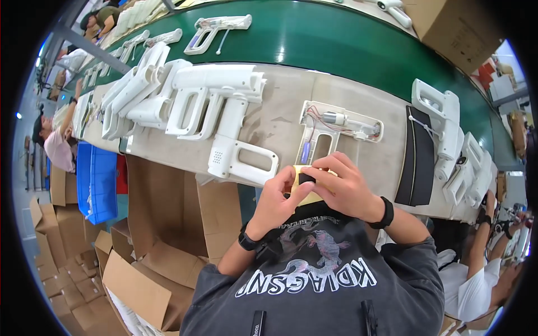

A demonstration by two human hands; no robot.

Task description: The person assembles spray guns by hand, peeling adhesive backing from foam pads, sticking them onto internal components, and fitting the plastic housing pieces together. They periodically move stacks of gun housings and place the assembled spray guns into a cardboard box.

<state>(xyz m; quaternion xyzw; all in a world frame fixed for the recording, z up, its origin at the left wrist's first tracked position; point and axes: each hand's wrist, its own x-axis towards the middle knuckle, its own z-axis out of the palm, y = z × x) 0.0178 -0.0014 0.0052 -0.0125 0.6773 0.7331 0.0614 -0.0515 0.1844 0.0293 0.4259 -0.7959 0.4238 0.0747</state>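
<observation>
Close to my chest, at the table's near edge, my left hand (274, 197) and my right hand (348, 189) are closed with fingertips together. Between them is a yellow sheet (315, 194) with a small black pad (306, 178) on it. The left fingers grip the sheet's left side; the right fingers pinch at the pad, partly hiding it. Just beyond lies an opened white gun-shaped housing half (376, 131), its handle toward me. Inside it show red wires, a small motor (332, 118) and a blue battery (305, 152) in the handle.
White gun-shaped housings (216, 84) pile up at left, and more (440, 120) lie at right beside black strips (416, 157). Beyond runs a green conveyor belt (314, 36) carrying housings. Cardboard boxes (168, 201) and a blue bin (96, 182) stand below left. People work on both sides.
</observation>
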